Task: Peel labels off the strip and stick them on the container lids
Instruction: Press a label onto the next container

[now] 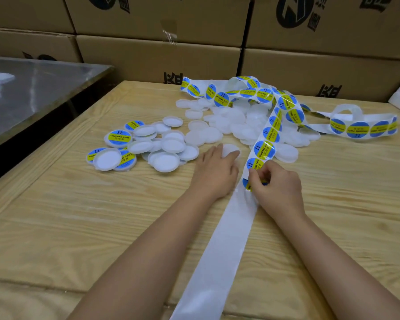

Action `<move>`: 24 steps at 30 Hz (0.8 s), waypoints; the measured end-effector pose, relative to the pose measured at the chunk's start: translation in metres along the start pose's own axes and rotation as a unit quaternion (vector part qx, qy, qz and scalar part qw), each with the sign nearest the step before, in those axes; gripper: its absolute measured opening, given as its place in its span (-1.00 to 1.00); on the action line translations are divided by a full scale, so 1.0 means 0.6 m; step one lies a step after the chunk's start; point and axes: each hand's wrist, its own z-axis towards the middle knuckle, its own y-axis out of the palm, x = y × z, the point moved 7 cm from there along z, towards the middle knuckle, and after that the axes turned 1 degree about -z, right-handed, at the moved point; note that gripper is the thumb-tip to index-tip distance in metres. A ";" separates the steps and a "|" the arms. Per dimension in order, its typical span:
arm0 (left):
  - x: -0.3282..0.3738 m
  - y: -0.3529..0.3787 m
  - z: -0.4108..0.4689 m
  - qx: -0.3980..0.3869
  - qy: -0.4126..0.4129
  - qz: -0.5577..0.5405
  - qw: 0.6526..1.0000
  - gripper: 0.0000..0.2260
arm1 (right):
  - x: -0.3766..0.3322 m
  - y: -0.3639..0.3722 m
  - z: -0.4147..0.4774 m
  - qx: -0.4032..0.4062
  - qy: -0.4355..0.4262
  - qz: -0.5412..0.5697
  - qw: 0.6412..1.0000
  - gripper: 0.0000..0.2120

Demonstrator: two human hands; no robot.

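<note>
A long white backing strip (219, 245) runs from the near edge up the wooden table, carrying round blue-and-yellow labels (263, 150) further along. My right hand (277, 188) pinches the nearest label (247, 184) at its edge on the strip. My left hand (215, 167) lies flat with straight fingers on a plain white lid (231, 150). A heap of plain lids (240, 125) sits behind it. To the left lies a pile of lids (164, 146), some upside down, a few showing stuck labels (119, 136).
The wooden table (79, 215) has a raised border at its left. A metal table (32, 88) stands at the left, with a dark gap between. Cardboard boxes (157, 58) are stacked along the back. The strip's far end (360, 128) loops at the right.
</note>
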 end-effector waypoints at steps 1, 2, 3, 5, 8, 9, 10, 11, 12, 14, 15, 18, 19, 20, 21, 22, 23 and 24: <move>-0.001 0.002 0.001 0.003 -0.007 0.005 1.000 -0.62 | -0.001 -0.002 -0.001 0.004 0.001 0.010 1.000 -0.67; -0.003 0.001 0.000 0.011 -0.010 0.000 1.000 -0.64 | -0.003 -0.004 -0.002 0.007 0.002 0.019 1.000 -0.65; -0.005 -0.002 0.001 0.026 -0.012 -0.012 1.000 -0.66 | -0.004 -0.006 -0.003 0.011 0.003 0.026 1.000 -0.62; -0.007 -0.013 0.000 0.060 -0.009 -0.040 0.997 -0.72 | -0.005 -0.008 -0.003 0.014 0.003 0.040 0.999 -0.58; -0.010 -0.021 -0.001 0.075 -0.014 -0.078 0.994 -0.72 | -0.006 -0.010 -0.002 0.020 -0.002 0.068 0.997 -0.56; -0.012 -0.021 -0.001 0.075 -0.020 -0.095 0.992 -0.72 | -0.006 -0.012 -0.002 0.024 -0.008 0.079 0.997 -0.57; -0.014 -0.021 -0.001 0.074 -0.025 -0.114 0.990 -0.72 | -0.007 -0.014 -0.003 0.029 -0.014 0.090 0.995 -0.58; -0.016 -0.022 -0.001 0.072 -0.030 -0.134 0.988 -0.71 | -0.007 -0.015 -0.003 0.033 -0.017 0.099 0.994 -0.59; -0.019 -0.023 -0.002 0.070 -0.034 -0.158 0.984 -0.70 | -0.008 -0.016 -0.004 0.037 -0.018 0.110 0.993 -0.61; -0.023 -0.028 -0.005 0.080 -0.040 -0.219 0.972 -0.67 | -0.006 -0.015 -0.004 0.039 -0.015 0.151 0.988 -0.65; -0.025 -0.033 -0.006 0.093 -0.041 -0.249 0.963 -0.66 | -0.006 -0.016 -0.004 0.040 -0.016 0.181 0.983 -0.69; -0.033 -0.046 -0.013 0.122 -0.060 -0.336 0.932 -0.60 | -0.013 -0.025 -0.004 0.063 -0.064 0.224 0.970 -0.74; -0.038 -0.047 -0.015 0.124 -0.076 -0.362 0.921 -0.59 | -0.017 -0.028 -0.004 0.071 -0.082 0.218 0.970 -0.79; -0.043 -0.047 -0.017 0.123 -0.099 -0.386 0.909 -0.60 | -0.019 -0.029 -0.005 0.074 -0.092 0.216 0.969 -0.86; -0.048 -0.045 -0.018 0.121 -0.124 -0.411 0.895 -0.64 | -0.020 -0.027 -0.005 0.067 -0.092 0.216 0.970 -0.87; -0.050 -0.041 -0.021 0.118 -0.146 -0.441 0.878 -0.68 | -0.020 -0.022 -0.004 0.056 -0.090 0.216 0.971 -0.79; -0.050 -0.037 -0.023 0.113 -0.161 -0.471 0.860 -0.74 | -0.021 -0.017 -0.004 0.041 -0.092 0.214 0.972 -0.70; -0.047 -0.033 -0.025 0.110 -0.170 -0.496 0.844 -0.80 | -0.023 -0.011 -0.004 0.029 -0.096 0.205 0.974 -0.62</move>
